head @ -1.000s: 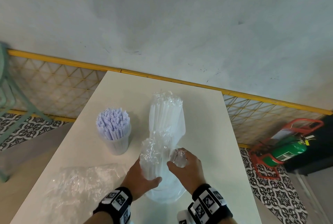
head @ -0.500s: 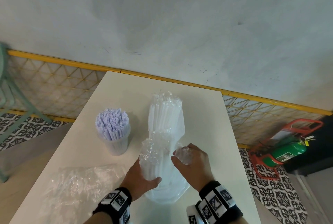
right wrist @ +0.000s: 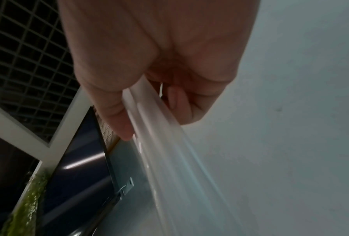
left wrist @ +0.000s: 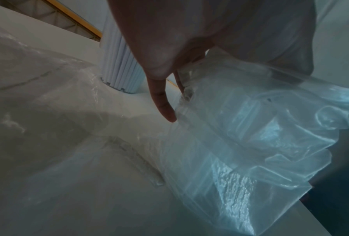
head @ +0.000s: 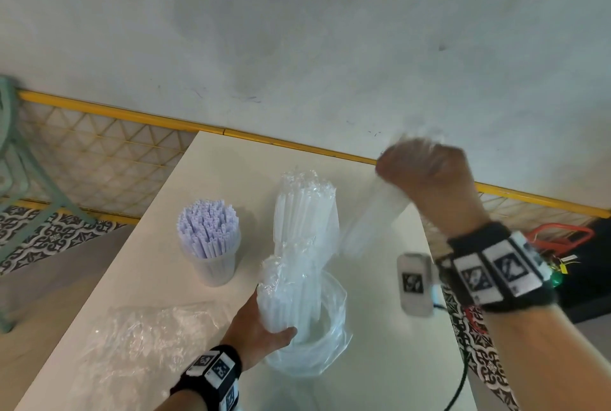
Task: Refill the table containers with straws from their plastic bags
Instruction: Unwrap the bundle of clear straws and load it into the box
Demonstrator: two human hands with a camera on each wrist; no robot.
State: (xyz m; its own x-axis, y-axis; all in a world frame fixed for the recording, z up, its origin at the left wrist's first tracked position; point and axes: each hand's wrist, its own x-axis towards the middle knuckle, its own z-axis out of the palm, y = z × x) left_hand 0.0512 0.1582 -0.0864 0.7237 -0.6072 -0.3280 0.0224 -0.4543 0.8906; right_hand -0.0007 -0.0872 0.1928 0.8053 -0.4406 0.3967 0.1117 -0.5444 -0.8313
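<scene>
Your table [head: 158, 278]: filled straw container [head: 211, 245] left, bagged straws [head: 297, 261] upright just right of it, empty bag [head: 139, 341] lying near-left, before container.

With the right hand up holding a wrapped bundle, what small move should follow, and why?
Probably carry the bundle in the right hand clear of the bag and strip its wrap. It hangs blurred in the air above the table, while the left hand grips another bundle upright in the bag. The cup already looks full.
</scene>
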